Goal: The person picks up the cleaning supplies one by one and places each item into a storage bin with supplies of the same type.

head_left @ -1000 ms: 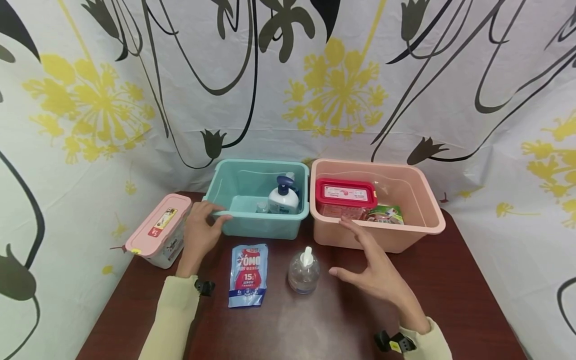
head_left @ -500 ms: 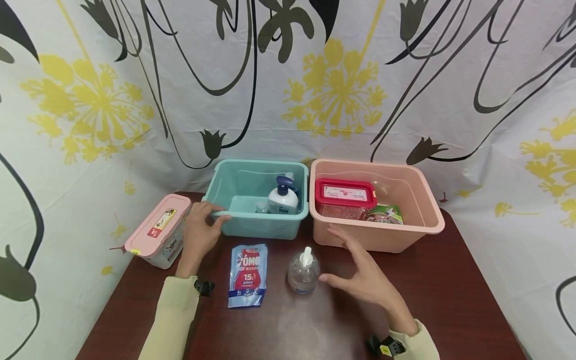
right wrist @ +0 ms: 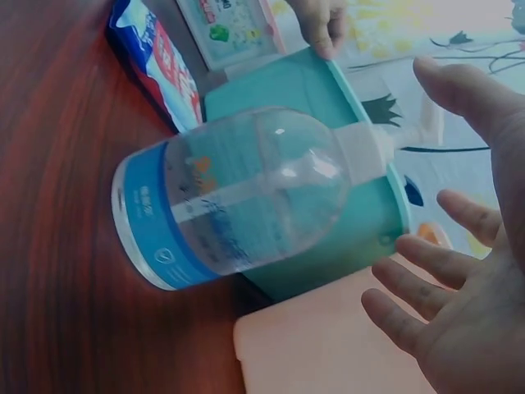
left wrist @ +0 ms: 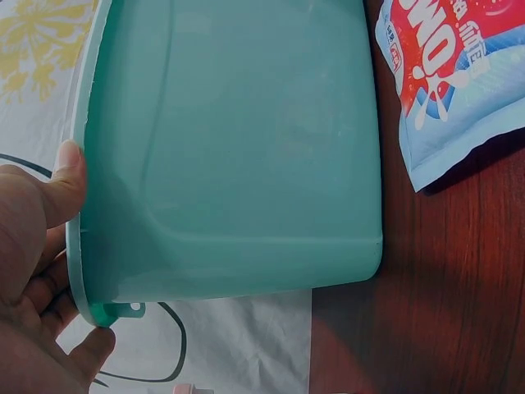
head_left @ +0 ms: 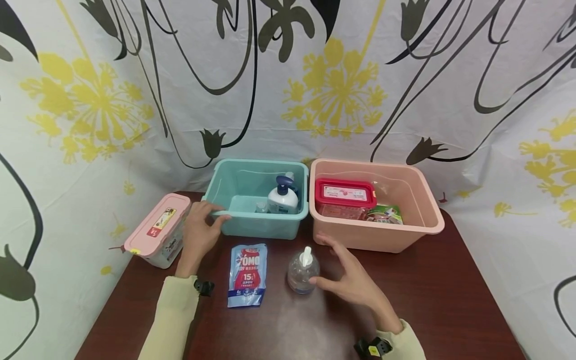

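Note:
My left hand (head_left: pixel 201 231) grips the front left corner of the teal plastic bin (head_left: pixel 261 227), thumb and fingers around the rim (left wrist: pixel 75 197) in the left wrist view. Inside stand a white pump bottle (head_left: pixel 282 202) with a dark blue top and a small clear item (head_left: pixel 262 207). My right hand (head_left: pixel 353 282) is spread just right of a clear pump bottle (head_left: pixel 300 276) with a white pump head. In the right wrist view the bottle (right wrist: pixel 246 193) shows a blue label band, and the fingers (right wrist: pixel 439 263) are extended, holding nothing.
A blue and red OMO pouch (head_left: pixel 247 275) lies left of the clear bottle. The pink bin (head_left: pixel 373 237) holds a red-lidded box (head_left: pixel 345 194) and a green packet (head_left: pixel 386 214). A pink-lidded tub (head_left: pixel 159 225) stands at the left, by my left wrist. A patterned cloth (head_left: pixel 279 100) hangs behind.
My right hand has moved left and slightly down, from in front of the pink bin to right beside the clear pump bottle. My left hand has stayed on the teal bin's rim.

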A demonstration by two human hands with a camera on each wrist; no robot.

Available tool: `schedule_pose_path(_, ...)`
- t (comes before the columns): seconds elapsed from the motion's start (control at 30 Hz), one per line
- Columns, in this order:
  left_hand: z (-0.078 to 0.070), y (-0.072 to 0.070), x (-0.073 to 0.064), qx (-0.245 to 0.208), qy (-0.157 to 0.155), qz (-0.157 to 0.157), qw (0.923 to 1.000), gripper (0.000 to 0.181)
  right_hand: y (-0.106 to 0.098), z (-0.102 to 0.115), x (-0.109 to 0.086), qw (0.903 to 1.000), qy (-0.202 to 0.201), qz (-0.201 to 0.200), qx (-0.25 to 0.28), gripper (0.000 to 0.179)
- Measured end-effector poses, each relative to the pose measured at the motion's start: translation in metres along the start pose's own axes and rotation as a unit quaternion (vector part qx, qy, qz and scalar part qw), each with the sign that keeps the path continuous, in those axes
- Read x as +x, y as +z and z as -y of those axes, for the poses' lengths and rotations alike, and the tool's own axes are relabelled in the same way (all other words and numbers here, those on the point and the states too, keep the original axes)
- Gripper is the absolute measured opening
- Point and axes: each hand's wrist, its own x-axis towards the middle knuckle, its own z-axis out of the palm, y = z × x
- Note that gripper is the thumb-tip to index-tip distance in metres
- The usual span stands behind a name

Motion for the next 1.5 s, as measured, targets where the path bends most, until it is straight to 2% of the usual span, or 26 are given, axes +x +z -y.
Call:
schedule_pose_path(0.23,-0.001,-0.001,0.001,0.001,0.003,-0.001,1.0,0.031,0.014,-0.001,0.001,0.9998,-0.001,0.011,0.013,0.093)
schedule_pose_path(0.6,0.0,-0.001,0.002,0.004,0.0,0.004,1.0,0.032,0.034,-0.006,0.002,0.9966,0.076,0.026,0.016,0.097)
schedule_pose_path(0.87,0.001,0.0,0.002,0.003,-0.001,0.003,1.0,0.033,0.048,-0.013,0.005,0.994,0.105,0.024,0.021,0.099)
schedule_pose_path(1.07,0.001,0.0,0.002,0.003,-0.006,0.003,1.0,0.032,0.055,-0.019,0.006,0.9946,0.102,0.014,0.007,0.101)
schedule_pose_path(1.27,0.0,0.0,0.002,0.003,-0.006,0.005,1.0,0.032,0.057,-0.022,0.007,0.9936,0.113,-0.003,0.009,0.092)
schedule_pose_path(1.5,0.001,0.0,0.002,0.003,-0.007,0.005,1.0,0.032,0.058,-0.025,0.007,0.9949,0.1,-0.014,0.005,0.085)
